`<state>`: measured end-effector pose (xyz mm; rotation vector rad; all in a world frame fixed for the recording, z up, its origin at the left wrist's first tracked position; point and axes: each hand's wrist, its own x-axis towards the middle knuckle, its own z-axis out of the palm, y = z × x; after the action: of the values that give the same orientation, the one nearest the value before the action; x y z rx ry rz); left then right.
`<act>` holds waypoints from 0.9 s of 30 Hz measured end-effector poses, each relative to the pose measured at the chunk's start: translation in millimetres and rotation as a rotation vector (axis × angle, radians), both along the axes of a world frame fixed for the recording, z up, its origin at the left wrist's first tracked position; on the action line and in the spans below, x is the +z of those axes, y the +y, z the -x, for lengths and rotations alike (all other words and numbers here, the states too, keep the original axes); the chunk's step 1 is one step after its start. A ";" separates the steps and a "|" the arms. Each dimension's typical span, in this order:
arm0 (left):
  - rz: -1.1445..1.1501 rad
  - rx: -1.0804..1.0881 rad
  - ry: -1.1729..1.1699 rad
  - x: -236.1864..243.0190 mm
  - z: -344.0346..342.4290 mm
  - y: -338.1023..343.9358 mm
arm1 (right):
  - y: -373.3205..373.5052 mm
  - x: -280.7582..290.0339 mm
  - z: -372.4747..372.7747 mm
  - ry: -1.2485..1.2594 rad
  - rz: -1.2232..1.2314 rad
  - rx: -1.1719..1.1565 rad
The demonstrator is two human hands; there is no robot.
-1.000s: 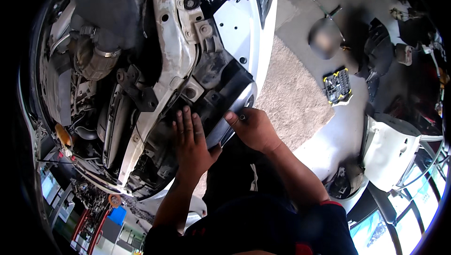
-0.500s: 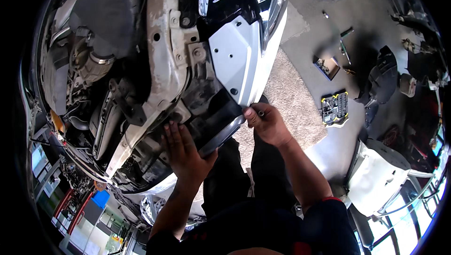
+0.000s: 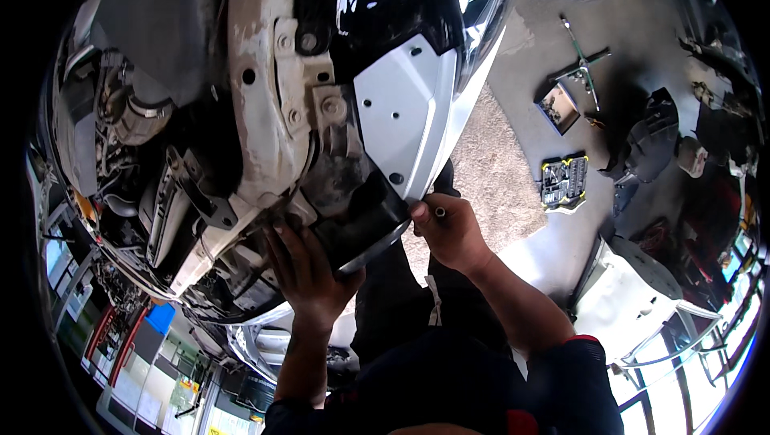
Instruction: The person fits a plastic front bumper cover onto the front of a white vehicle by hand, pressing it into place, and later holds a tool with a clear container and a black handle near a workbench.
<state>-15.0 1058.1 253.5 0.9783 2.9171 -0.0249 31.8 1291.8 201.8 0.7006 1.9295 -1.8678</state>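
Observation:
A silver-grey fender panel (image 3: 409,114) with several holes runs down to a corner between my hands. Below it sits a black plastic trim piece (image 3: 365,226) with a rounded edge. My left hand (image 3: 309,275) lies on this trim's left part, fingers stretched up toward the metal frame and thumb along the lower edge. At the panel's lower corner is my right hand (image 3: 453,233), its fingers curled round a small socket tool (image 3: 440,212). Only the tool's round hollow end shows; the rest is hidden in the fist. The thumb touches or nearly touches the trim by the corner.
The open engine bay and its worn metal frame (image 3: 265,130) fill the left. On the right floor lie a carpet (image 3: 493,170), a tool case (image 3: 564,182), a small box of parts (image 3: 559,108), a cross wrench (image 3: 584,64) and a black plastic part (image 3: 648,134). A white body panel (image 3: 626,291) stands lower right.
The view has shifted a little, showing more of the cross wrench. My right hand still grips the tool at the panel corner, slightly lower in view. My left hand remains on the trim.

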 end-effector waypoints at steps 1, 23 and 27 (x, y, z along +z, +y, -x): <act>0.002 0.007 -0.006 0.8 -0.1 0.6 | 0.2 0.4 -0.4 -0.006 0.002 0.007; -0.035 -0.560 0.034 29.8 176.0 107.8 | -10.0 -7.7 -12.7 -0.132 0.228 -0.244; 0.068 -0.576 0.123 26.1 172.0 103.2 | -10.5 -6.9 -10.6 -0.129 0.269 -0.234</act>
<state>-187.0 1161.2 279.6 1.8154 2.5989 -0.2152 42.4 1281.3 194.9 0.9653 1.5327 -2.1108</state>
